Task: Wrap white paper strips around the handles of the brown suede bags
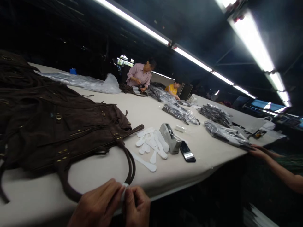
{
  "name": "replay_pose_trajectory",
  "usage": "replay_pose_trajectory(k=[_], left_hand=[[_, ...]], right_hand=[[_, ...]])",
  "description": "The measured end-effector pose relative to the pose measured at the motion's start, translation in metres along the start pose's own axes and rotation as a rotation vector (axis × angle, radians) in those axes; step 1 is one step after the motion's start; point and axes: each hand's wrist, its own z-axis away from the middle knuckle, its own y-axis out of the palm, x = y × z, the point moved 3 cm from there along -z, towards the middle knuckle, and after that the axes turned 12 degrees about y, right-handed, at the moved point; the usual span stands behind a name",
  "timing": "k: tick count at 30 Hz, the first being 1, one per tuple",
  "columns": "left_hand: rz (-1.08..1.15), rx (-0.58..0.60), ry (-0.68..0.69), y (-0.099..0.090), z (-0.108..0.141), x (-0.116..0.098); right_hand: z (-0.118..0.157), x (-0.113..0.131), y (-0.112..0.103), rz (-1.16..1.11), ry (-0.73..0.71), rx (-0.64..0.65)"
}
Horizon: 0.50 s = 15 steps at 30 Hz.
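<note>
At the table's front edge, my left hand [97, 203] and my right hand [137, 205] meet at the looped handle [130, 164] of a dark brown handbag [87, 126]. Between their closed fingertips is a small white strip [125, 186], bent against the handle; how far it goes round is hidden. The handbag lies on the table with its handles towards me, showing brass-coloured buckles and a zip. To its right is a loose pile of similar white strips [151, 142] with rounded ends, some with toothed edges.
Beside the strips stand a grey tape dispenser [170, 138] and a black phone [187, 152]. Plastic-wrapped bags [227, 134] lie further right, near another person's hands [257, 151]. Two people [139, 74] work at the far side. Clear plastic sheets [82, 81] lie at the back left.
</note>
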Motion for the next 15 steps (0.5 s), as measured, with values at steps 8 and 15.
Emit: replay_pose_trajectory(k=[8, 15], left_hand=[[0.103, 0.045, -0.330, -0.009, -0.005, 0.005], [-0.164, -0.036, -0.049, -0.029, -0.001, -0.014]], right_hand=[[-0.006, 0.027, 0.003, 0.026, 0.028, 0.107], [0.001, 0.010, -0.003, 0.105, 0.055, 0.069]])
